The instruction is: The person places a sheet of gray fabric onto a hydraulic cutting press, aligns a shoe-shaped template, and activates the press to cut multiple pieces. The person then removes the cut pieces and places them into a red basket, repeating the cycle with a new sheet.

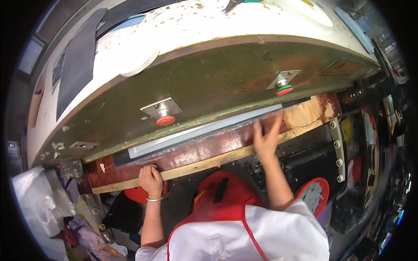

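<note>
My left hand (pixel 150 180) is closed at the front edge of a long dark-red board (pixel 196 153), its fingers curled over the pale wooden strip along that edge. Further right, my right hand (pixel 266 141) is over the same board with its fingers spread and nothing between them. Whether its fingertips touch the surface is hard to make out. A long light-grey strip of sheet (pixel 204 129) lies at the back of the board, beside a black piece, partly under the green machine front (pixel 222 74).
Two push buttons, one red (pixel 166 118) and one red with a green ring (pixel 284 88), stick out above the board. Dark sheets (pixel 79 65) lie on the machine's white top. A red basin (pixel 323 195) stands below right; plastic bags (pixel 41 202) lie at the left.
</note>
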Tool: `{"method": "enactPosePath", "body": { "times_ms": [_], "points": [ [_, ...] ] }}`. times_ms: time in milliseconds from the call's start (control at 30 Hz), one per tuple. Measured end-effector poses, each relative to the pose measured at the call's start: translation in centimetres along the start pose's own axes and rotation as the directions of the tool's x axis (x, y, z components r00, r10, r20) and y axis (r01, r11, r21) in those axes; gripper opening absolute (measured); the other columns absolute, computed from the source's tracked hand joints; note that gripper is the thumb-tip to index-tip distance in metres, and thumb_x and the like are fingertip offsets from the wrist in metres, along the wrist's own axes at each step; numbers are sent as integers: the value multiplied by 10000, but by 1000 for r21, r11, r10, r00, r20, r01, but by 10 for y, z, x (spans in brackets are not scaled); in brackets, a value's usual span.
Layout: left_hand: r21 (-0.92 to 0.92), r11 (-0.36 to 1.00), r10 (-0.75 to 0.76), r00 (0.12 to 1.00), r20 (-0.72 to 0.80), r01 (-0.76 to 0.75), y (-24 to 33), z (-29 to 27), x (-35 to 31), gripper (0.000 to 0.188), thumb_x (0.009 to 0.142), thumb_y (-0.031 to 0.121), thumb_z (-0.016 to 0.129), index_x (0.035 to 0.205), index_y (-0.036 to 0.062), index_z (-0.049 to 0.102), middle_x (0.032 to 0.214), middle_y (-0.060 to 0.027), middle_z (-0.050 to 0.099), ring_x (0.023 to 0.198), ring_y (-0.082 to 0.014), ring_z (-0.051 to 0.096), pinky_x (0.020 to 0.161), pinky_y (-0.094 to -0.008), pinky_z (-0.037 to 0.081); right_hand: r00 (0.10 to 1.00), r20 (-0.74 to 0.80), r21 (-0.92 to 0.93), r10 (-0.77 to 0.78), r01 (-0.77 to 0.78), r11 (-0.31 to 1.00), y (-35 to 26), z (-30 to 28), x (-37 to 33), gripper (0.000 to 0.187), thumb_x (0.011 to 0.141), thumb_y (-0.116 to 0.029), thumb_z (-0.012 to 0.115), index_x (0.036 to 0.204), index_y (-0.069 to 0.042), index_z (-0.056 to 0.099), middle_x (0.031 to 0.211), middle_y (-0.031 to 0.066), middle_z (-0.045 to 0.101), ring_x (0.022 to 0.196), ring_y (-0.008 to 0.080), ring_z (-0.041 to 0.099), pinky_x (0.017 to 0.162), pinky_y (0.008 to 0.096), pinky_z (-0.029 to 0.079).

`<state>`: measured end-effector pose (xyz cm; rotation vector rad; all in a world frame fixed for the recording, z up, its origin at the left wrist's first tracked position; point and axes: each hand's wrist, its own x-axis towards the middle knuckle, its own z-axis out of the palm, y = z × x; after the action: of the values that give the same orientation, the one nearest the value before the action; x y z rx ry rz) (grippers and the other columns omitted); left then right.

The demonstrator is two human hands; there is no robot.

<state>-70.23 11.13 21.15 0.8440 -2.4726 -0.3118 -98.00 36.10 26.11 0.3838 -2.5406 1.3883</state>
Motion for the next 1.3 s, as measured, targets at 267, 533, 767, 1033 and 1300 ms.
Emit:
{"method": "enactPosePath", "body": {
  "times_ms": [267,533,767,1033,1300],
  "points": [
    [-107,993,-55,998,15,56,5,0,-28,87,819,62,537,735,57,561,756,-100,570,744,-303,521,686,-399,400,869,372,25,-327,343,939,47,-28,-79,49,760,-28,655,808,-21,654,860,100,663,861,272,604,839,378,418],
    [32,995,-97,985,145,94,31,-37,-114,51,769,64,557,720,77,561,718,-92,543,701,-293,509,639,-398,379,941,125,-64,-313,322,944,17,-36,-63,519,634,-108,781,1108,-13,590,1072,190,591,1030,368,539,901,429,432],
    [-5,999,-34,969,243,36,42,-69,-189,47,770,96,542,725,87,550,709,-100,504,706,-308,494,637,-405,373,926,140,-139,-350,368,919,9,-30,-91,918,537,-166,878,1316,-12,417,1172,223,550,1137,365,511,961,440,430],
    [-21,996,-79,942,326,91,40,-77,-227,51,772,102,543,723,87,543,732,-103,500,726,-308,489,641,-401,364,963,224,180,153,-195,964,38,-112,-63,935,572,-159,877,1345,-2,375,1135,179,600,1018,253,602,875,345,488],
    [25,994,-109,937,331,107,42,-67,-203,55,778,107,541,726,90,547,723,-100,497,714,-307,490,634,-400,363,976,104,-193,-189,207,959,82,-84,-64,920,598,-165,843,1370,-17,362,1247,198,513,1110,310,545,961,376,428]
  ]
}}
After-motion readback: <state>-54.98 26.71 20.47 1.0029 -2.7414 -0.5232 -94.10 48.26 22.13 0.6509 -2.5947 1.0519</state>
